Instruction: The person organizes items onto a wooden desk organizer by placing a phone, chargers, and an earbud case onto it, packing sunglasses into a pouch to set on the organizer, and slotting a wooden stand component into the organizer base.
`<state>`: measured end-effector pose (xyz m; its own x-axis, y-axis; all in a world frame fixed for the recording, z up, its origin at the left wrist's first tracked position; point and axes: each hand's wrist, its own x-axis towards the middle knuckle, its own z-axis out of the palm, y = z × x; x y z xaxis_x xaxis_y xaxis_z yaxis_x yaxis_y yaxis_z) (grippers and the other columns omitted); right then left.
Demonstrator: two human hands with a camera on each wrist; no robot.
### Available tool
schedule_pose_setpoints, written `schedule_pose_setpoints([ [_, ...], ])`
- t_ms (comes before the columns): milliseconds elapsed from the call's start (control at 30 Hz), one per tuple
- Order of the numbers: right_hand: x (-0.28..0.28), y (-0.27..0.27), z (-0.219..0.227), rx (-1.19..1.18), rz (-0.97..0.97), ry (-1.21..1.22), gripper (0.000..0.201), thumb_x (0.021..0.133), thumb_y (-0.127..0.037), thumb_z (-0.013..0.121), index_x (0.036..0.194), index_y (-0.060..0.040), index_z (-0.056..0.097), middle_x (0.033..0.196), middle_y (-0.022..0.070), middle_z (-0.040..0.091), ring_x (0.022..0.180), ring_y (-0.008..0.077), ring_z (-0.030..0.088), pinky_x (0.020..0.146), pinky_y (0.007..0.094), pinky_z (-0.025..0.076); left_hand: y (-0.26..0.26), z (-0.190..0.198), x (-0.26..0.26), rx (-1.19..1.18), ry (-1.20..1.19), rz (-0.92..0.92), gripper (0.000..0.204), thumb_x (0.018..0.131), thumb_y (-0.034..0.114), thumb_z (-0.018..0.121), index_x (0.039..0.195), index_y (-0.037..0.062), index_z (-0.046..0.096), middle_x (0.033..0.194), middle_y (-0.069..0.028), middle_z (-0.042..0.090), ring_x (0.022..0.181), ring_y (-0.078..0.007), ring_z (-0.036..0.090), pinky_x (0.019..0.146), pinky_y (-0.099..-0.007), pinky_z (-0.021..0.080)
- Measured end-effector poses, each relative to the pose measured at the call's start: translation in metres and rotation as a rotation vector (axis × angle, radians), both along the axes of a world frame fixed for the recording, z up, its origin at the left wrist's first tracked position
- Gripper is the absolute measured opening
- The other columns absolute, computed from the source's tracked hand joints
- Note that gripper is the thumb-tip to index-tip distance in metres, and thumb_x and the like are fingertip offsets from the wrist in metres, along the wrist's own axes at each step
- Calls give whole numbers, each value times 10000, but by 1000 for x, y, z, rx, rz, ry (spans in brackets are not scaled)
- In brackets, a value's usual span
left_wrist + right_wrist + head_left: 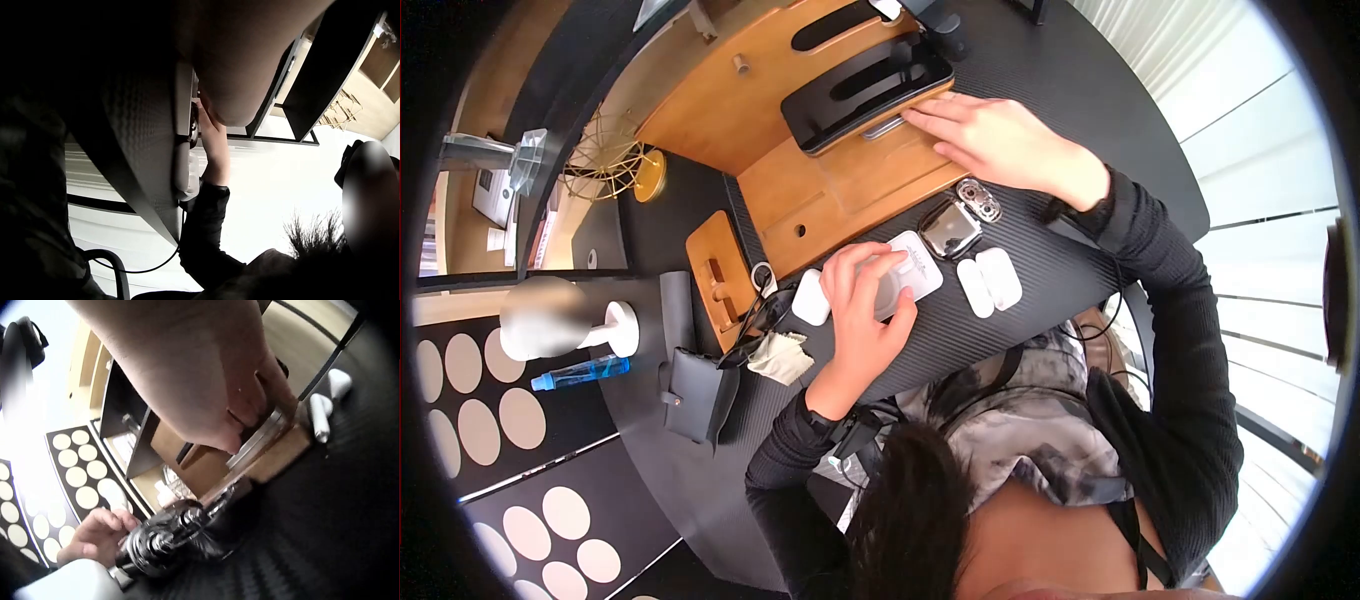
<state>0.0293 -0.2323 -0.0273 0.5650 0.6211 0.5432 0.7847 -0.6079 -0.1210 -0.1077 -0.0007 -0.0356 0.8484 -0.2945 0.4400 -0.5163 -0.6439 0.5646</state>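
At frame centre, the left hand (862,300) rests open on the white case (905,275) on the table (1040,270). Upper centre, the right hand (990,140) presses straight fingers to the phone (865,92) on the wooden stand (840,190). Next likely calls for closing a grip.
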Motion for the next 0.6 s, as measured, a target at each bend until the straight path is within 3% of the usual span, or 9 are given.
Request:
schedule_pose_setpoints([
  [67, -3, -13, 8, 80, 34, 13, 318, 847, -159, 607, 1148, -54, 609, 1014, 102, 623, 956, 284, 616, 777, 361, 537, 0, 0, 0, -2, 0, 10, 357, 703, 43, 645, 1057, 59, 601, 1087, -119, 545, 1035, -310, 475, 950, -410, 342],
  [167, -15, -35, 30, 52, 267, 351, 241, 798, -148, 667, 1009, -33, 641, 973, 94, 631, 943, 264, 623, 760, 374, 522, -1, 0, 0, 35, 17, 22, 396, 694, 73, 661, 1085, 67, 597, 1135, -112, 543, 1078, -321, 462, 974, -422, 326],
  [200, -20, -38, 31, 58, 285, 575, 295, 761, -156, 700, 1025, -40, 638, 939, 96, 635, 902, 266, 629, 763, 377, 518, -1, -1, -1, 82, 6, 3, 425, 695, 90, 669, 1112, 71, 594, 1179, -106, 537, 1120, -325, 449, 994, -428, 310],
  [333, -38, -36, 32, -118, 254, 643, 492, 626, -111, 777, 1088, -37, 623, 1051, 69, 547, 879, 276, 614, 725, 380, 505, -5, 7, 0, 296, 14, -22, 490, 708, 143, 684, 1184, 81, 587, 1301, -94, 507, 1227, -328, 406, 1038, -447, 262],
  [533, -39, -32, 19, -40, 258, 553, 400, 629, -47, 742, 1011, -24, 626, 1036, 90, 537, 860, 290, 604, 698, 372, 498, -22, 23, 9, 417, 36, -20, 548, 755, 234, 694, 1240, 43, 525, 1297, -111, 512, 1229, -328, 411, 1031, -469, 257],
  [600, -37, -32, 16, 35, 316, 526, 288, 637, -27, 692, 913, -12, 614, 931, 84, 532, 797, 302, 600, 681, 396, 490, -27, 26, 22, 412, 35, -51, 528, 769, 259, 697, 1217, 37, 528, 1252, -116, 539, 1201, -305, 439, 1009, -456, 275],
])
